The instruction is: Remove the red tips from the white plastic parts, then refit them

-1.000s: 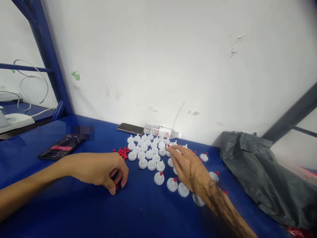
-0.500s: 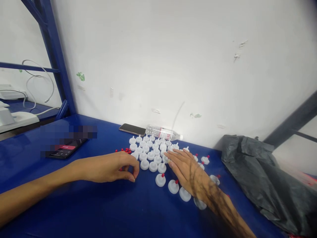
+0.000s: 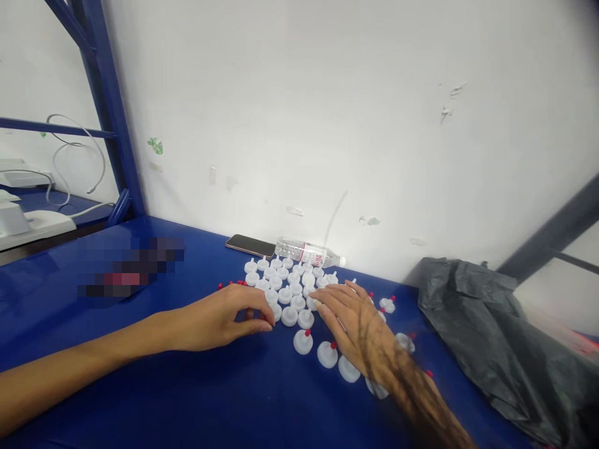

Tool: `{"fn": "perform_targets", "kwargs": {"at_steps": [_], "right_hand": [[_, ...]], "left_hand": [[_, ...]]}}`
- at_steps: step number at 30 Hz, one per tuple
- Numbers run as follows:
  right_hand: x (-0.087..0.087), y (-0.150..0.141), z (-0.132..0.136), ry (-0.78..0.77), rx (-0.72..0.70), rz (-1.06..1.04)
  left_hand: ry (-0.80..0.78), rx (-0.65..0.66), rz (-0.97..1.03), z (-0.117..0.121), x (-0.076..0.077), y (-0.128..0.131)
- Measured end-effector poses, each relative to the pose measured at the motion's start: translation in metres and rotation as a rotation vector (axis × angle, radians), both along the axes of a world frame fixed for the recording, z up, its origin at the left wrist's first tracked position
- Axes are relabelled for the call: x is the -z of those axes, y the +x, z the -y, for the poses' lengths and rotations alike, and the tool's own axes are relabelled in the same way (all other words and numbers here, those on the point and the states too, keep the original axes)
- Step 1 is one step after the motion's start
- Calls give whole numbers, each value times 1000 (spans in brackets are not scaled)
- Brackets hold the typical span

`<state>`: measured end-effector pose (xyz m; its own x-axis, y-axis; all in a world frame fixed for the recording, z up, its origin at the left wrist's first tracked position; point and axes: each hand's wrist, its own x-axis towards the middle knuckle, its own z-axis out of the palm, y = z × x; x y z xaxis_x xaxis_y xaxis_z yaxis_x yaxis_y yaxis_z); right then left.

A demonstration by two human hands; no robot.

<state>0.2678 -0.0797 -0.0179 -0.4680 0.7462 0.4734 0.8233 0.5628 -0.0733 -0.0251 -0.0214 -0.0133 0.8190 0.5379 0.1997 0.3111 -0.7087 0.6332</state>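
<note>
Many white round caps with thin nozzles (image 3: 289, 316) stand in a cluster on the blue table (image 3: 219, 399). My left hand (image 3: 229, 315) is at their near left edge, thumb and fingers curled together. Its fingertips overlap a white cap at the cluster's edge, and what they hold, if anything, is hidden. Small red tips (image 3: 232, 285) lie behind that hand, partly covered by it. My right hand (image 3: 349, 318) lies over the right side of the cluster with fingers stretched out, hiding some caps. Around it are several white caps fitted with red tips (image 3: 327, 355).
A clear plastic bottle (image 3: 311, 252) lies on its side behind the caps, beside a phone (image 3: 250, 245). A pixelated dark object (image 3: 131, 274) is at the left. A black plastic bag (image 3: 472, 312) sits at the right. The white wall (image 3: 281, 125) rises behind the table.
My left hand has moved slightly right, up to the nearest white caps, and its fingers now overlap one. The right hand stays nearly in place, fingers stretched out.
</note>
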Motion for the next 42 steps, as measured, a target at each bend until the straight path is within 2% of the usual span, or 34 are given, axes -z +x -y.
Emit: {"fn": "perform_targets", "kwargs": {"at_steps": [7,16,23,26,29,32,38,42], "right_hand": [[5,6,-3,-7,34,5],[-1,5,-2,-49,44,25],[-9,-2,5,-72,-71,-43],[-8,-5,7,-121,-108,-13],[-6,-6,8,-142,-100,11],[-5,-6,9,-80,-78,2],[-6,-16,13,151,-70,-62],[-5,-29,18,154,-147,-78]], "left_hand": [[28,7,38,0,4,0],[22,-16,25,1,3,1],[31,-52,38,1,5,2],[47,-127,29,0,8,2],[58,-125,23,0,9,4],[56,-125,43,2,6,7],[-34,-200,73,9,1,12],[-45,-250,111,13,0,13]]}}
